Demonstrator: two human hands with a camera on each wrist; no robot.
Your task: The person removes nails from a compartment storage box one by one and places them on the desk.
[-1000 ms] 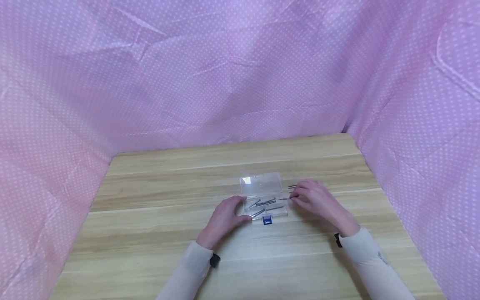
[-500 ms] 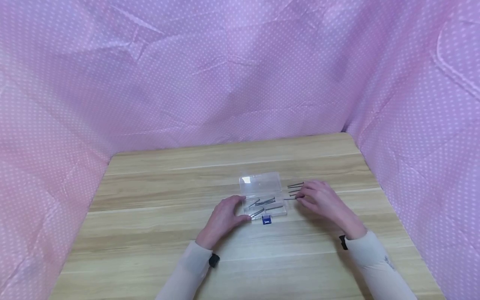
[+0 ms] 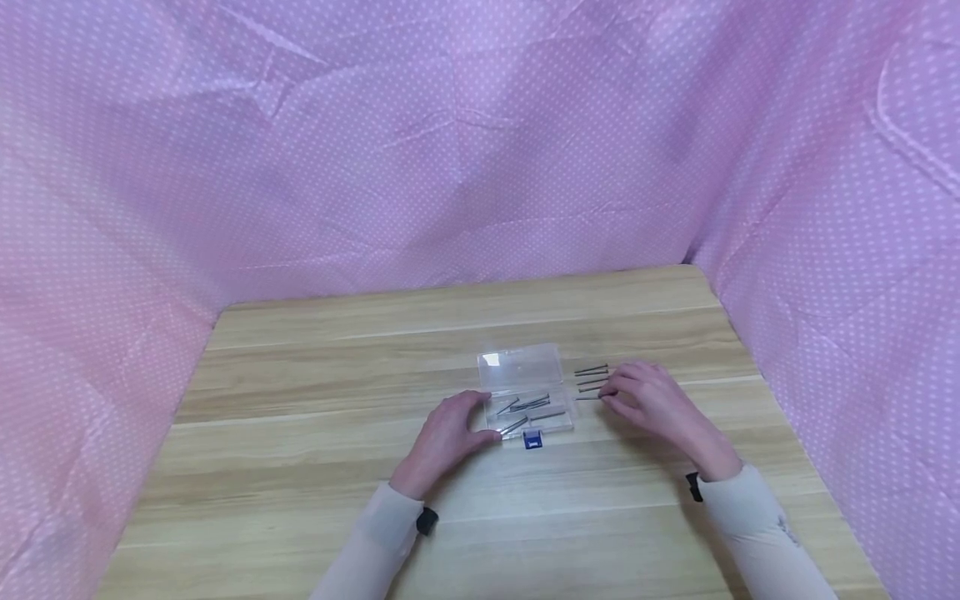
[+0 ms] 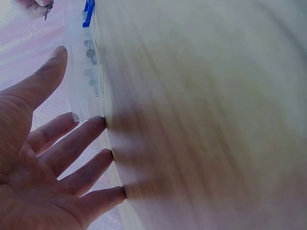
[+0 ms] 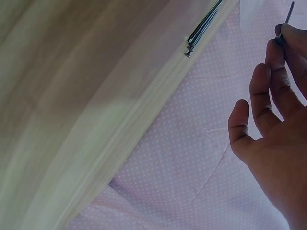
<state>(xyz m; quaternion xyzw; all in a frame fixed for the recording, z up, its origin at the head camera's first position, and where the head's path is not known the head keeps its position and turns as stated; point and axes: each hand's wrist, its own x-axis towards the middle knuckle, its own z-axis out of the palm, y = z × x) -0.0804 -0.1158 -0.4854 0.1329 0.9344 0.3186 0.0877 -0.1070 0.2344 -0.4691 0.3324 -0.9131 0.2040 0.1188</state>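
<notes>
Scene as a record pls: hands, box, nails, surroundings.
Left hand: at the left end of the clear box
Right hand: pinches a nail near its head
Lid: open, laid back on the far side
Nails in box: several
Loose nails: on the table, right of box
Backdrop: pink dotted cloth

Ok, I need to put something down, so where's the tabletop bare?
Bare: the tabletop left of the left hand, between the sleeves, and from the open box back to the pink cloth. Crowded: around the nails between box and right hand.
</notes>
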